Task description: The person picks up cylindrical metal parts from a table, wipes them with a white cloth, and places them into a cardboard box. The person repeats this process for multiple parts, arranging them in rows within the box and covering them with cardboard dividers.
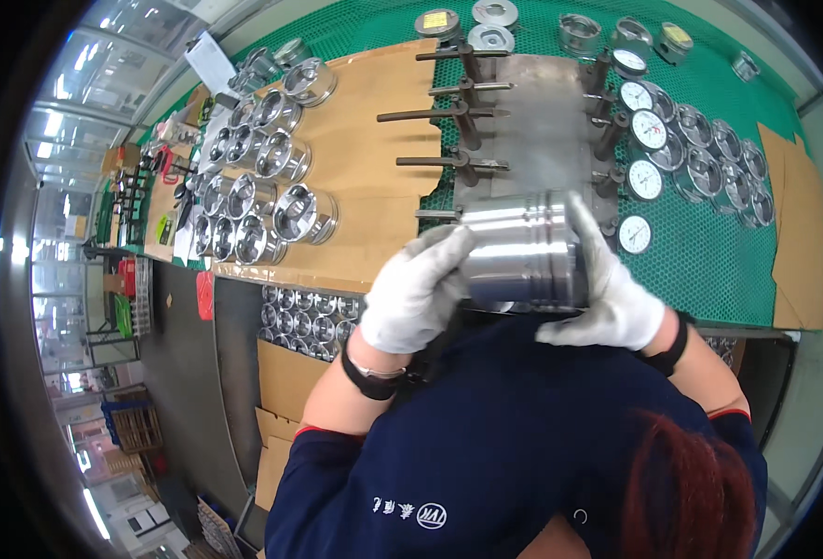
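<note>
I hold a shiny metal piston (pixel 523 250) on its side with both white-gloved hands, just above the near edge of the bench. My left hand (pixel 416 291) grips its left end. My right hand (pixel 613 296) wraps its right end, with one finger stretched up along the side. Directly behind the piston stands a grey metal gauging fixture (pixel 534 126), with dark rods (pixel 448 114) sticking out to the left and several round white dial gauges (pixel 647 130) along its right side.
Rows of shiny pistons (pixel 262 182) stand on brown cardboard (pixel 374 121) at the left. More pistons (pixel 723 158) lie on the green mesh mat (pixel 709 261) at the right, beside a cardboard sheet (pixel 801 233). Below the bench edge sits a box of pistons (pixel 307 312).
</note>
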The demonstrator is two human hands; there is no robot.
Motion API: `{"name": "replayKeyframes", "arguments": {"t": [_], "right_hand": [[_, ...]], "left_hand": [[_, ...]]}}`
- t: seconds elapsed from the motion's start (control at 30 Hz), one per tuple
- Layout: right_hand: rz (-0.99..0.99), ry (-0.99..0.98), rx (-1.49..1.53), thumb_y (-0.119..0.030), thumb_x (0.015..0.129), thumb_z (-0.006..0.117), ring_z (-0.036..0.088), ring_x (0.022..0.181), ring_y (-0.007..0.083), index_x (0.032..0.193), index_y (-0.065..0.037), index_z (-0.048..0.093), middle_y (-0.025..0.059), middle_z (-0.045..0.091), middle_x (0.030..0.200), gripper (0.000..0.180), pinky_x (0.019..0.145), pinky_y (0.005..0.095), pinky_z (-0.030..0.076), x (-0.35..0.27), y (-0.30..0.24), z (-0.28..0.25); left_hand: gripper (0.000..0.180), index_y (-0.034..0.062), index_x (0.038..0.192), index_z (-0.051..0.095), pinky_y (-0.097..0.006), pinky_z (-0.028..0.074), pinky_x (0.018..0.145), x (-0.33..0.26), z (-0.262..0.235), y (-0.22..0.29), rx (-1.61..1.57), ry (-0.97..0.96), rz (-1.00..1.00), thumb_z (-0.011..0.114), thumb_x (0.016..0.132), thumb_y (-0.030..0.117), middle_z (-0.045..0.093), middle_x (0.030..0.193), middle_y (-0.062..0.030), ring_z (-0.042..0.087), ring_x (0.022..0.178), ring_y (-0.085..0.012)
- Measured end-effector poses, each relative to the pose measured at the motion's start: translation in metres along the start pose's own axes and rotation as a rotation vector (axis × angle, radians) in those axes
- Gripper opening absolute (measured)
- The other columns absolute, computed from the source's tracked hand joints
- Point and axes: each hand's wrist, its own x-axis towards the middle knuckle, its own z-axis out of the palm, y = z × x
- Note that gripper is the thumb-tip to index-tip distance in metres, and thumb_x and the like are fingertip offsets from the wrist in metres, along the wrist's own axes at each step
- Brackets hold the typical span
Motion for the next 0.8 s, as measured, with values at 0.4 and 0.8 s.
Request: {"name": "replayKeyframes", "arguments": {"t": [0.4,0.8], "right_hand": [[-0.028,0.266,-0.724,-0.030,0.065,0.088,0.054,0.117,0.0441,0.148,-0.002,0.036,0.0268,0.051,0.129,0.102,0.099,0.0487,0.046,0.009,0.024,0.027],[0.689,0.220,0.478,-0.007,0.093,0.065,0.070,0.075,0.0177,0.159,-0.001,0.009,0.0162,0.065,0.106,0.087,0.061,0.0293,0.061,-0.033,0.035,0.026]], "left_hand": [[0.077,0.0066,0.142,0.043,-0.048,0.049,0.099,0.051,-0.018,-0.047,1.507,-0.249,0.661,0.077,0.072,0.009,0.047,0.136,-0.0326,0.056,0.115,-0.0497],[0.087,0.0110,0.140,0.046,-0.049,0.049,0.101,0.084,-0.019,-0.071,1.437,-0.114,0.846,0.089,0.065,0.019,0.048,0.136,-0.0321,0.053,0.122,-0.0486]]}}
